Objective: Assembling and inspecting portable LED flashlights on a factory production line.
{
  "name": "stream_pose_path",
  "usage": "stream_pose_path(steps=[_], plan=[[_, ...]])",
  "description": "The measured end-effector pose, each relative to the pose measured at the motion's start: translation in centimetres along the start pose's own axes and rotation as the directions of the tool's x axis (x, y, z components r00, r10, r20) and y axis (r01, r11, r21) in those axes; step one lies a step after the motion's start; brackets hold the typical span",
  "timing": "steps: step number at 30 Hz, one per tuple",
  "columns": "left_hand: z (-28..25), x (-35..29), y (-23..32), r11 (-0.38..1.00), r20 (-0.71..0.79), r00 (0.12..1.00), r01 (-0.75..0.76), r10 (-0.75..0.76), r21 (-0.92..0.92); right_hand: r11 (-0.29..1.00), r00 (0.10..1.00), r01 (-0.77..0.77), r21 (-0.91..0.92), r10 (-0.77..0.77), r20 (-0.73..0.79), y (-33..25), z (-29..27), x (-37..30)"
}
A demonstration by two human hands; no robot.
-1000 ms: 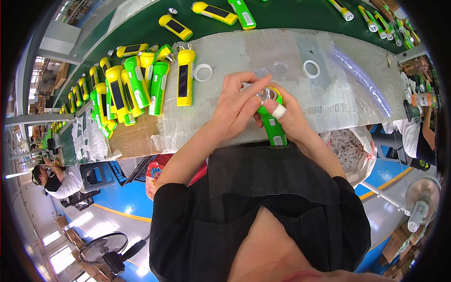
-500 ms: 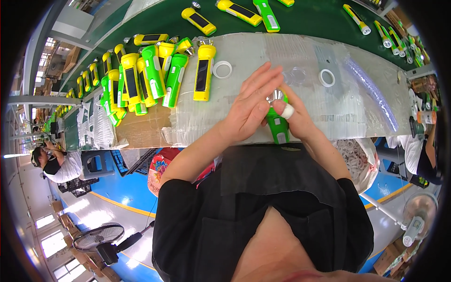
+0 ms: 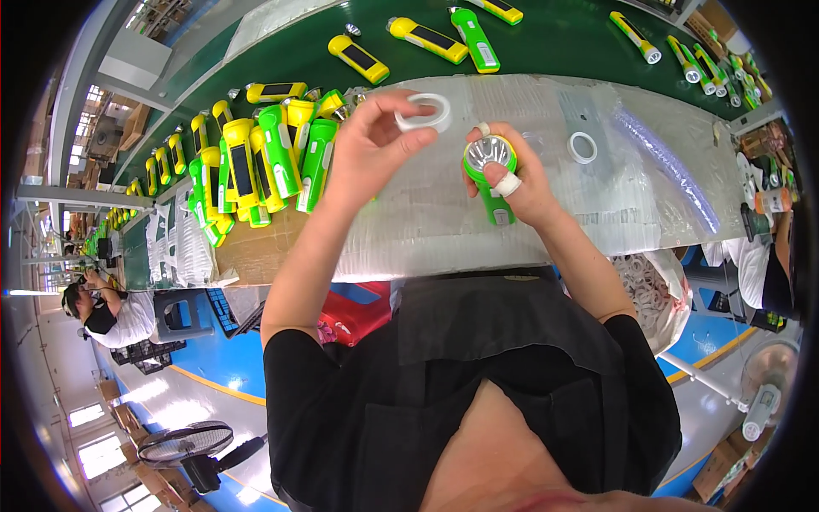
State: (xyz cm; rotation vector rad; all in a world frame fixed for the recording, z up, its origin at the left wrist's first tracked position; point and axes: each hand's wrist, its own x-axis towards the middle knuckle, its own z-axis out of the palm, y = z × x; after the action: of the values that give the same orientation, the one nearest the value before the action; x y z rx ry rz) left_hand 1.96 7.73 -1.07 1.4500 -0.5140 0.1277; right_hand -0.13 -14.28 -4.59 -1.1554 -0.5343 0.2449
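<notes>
A white plastic ring (image 3: 438,109) is pinched between the thumb and fingers of my left hand (image 3: 381,141), raised over the table. My right hand (image 3: 526,175) grips a green flashlight (image 3: 499,207), its silver reflector (image 3: 489,152) facing up and its body pointing toward me. White tape wraps the right thumb and a finger. The left hand is to the left of the flashlight, apart from it. A second white ring (image 3: 583,148) lies on the plastic-covered table, right of my right hand.
Yellow and green flashlights (image 3: 241,158) are piled at the left. More flashlights (image 3: 426,39) lie on the green belt (image 3: 546,51) beyond. A strip of bubble wrap (image 3: 670,166) lies at the right. Below the table edge hangs a bag of white rings (image 3: 641,294). Another person (image 3: 119,307) works far left.
My hands have moved apart. The left hand has gone left and picked the white ring up off the table. The right hand still holds the flashlight, its reflector now uncovered.
</notes>
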Motion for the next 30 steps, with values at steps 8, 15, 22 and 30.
stream_pose_path(steps=[8, 15, 22, 30], plan=[[3.7, -0.7, 1.9, 0.822, 0.216, 0.958, -0.276, 0.190, 0.498, 0.999, 0.999, 0.042, -0.010, -0.042, 0.018, 0.2, 0.1, -0.2], [3.9, -0.5, 2.3, 0.801, 0.237, 0.960, -0.257, 0.148, 0.541, 1.000, 1.000, 0.001, 0.009, -0.002, 0.017, -0.2, 0.0, -0.5], [4.9, 0.4, 2.7, 0.733, 0.328, 0.921, -0.369, 0.208, 0.571, 0.716, 0.953, 0.288, -0.636, -0.278, 0.119, -4.5, -3.6, -0.3], [8.2, 0.9, 1.6, 0.770, 0.347, 0.932, -0.298, 0.106, 0.565, 0.417, 0.899, 0.355, -0.837, 0.094, 0.428, -13.2, -4.3, 2.6]])
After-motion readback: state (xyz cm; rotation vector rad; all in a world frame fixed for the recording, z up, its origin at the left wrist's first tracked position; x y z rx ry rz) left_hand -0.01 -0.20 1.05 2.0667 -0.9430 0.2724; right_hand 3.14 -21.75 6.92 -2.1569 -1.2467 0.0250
